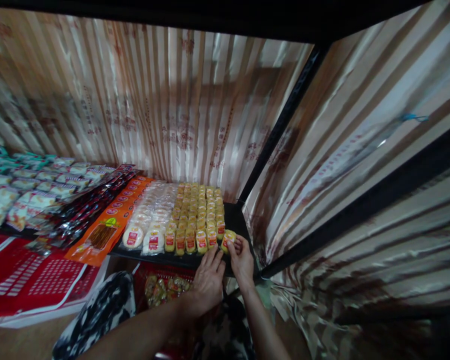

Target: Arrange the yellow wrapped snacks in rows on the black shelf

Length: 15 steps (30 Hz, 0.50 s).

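Note:
Between the thumb and fingers of my right hand (242,259) is a small yellow packaged cake (227,240) with a red label, at the right front corner of the rows. My left hand (209,280) lies open at the shelf's front edge, its fingertips at the front packs; whether they press on them I cannot tell. Several rows of the same yellow packaged cakes (190,240) stand close together on the black shelf (236,220). Left of these lie round white pastries (153,241) in clear wrappers.
An orange snack bag (99,235), dark packets (84,210) and white packets (30,205) fill the shelf's left. Below are a red basket (48,275) and wrapped items (161,290). Black posts (281,130) frame the right, with striped sheeting (195,100) behind.

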Each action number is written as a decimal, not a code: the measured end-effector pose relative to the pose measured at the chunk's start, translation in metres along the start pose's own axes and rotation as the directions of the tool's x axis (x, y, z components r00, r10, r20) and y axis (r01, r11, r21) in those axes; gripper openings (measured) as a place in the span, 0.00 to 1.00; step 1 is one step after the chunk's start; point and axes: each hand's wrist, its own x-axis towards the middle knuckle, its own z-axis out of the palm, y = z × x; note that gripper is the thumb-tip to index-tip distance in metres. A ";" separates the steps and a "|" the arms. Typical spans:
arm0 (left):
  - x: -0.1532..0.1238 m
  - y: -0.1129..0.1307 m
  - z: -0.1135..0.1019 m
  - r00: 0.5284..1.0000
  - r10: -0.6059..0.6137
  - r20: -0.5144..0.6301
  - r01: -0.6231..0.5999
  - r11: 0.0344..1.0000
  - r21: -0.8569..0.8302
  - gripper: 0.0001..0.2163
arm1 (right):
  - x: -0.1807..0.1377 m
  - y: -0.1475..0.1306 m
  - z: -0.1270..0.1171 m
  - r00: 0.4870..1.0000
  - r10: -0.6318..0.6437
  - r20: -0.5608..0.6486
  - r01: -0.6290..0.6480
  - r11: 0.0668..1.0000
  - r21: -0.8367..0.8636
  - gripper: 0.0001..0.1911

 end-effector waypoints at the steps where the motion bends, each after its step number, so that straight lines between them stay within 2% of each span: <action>1: 0.002 -0.002 0.003 1.000 0.020 -0.010 -0.020 0.999 0.027 0.17 | 0.003 0.002 0.002 1.000 0.004 0.006 -0.004 1.000 -0.010 0.22; 7: 0.012 -0.010 0.014 0.990 0.112 -0.085 -0.099 0.985 0.143 0.14 | 0.013 0.004 0.009 0.998 -0.003 0.069 0.007 0.998 -0.062 0.19; 12: 0.016 -0.017 0.020 0.984 0.139 -0.114 -0.117 0.976 0.184 0.12 | 0.021 -0.001 0.012 0.993 -0.029 0.113 0.042 0.992 -0.119 0.18; 15: 0.017 -0.023 0.028 0.978 0.157 -0.141 -0.129 0.973 0.190 0.11 | 0.025 0.003 0.015 0.994 -0.057 0.094 0.070 0.987 -0.144 0.19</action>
